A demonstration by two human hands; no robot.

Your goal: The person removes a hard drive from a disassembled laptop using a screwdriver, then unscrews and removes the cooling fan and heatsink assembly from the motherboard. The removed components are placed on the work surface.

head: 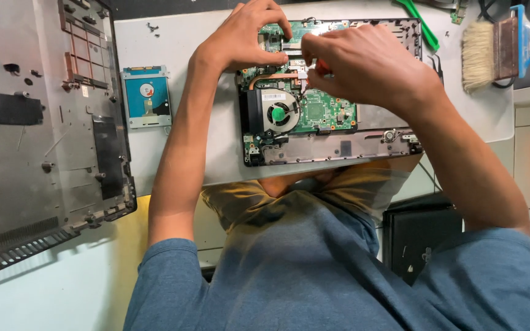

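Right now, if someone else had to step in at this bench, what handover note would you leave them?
Left hand: fingertips resting on the far left part of the green motherboard, holding nothing that shows.
Right hand: pinched over the board's upper middle, near the copper heat pipe; whatever it grips is hidden.
The opened laptop base lies on the grey table; its fan is still in place.
Done: bottom cover is off, lying left; the drive lies beside it.
Left: board and fan are still seated.

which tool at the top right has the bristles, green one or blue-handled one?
The blue-handled brush, pale bristles pointing left. The green pry tool beside it is a flat plastic strip, no bristles.
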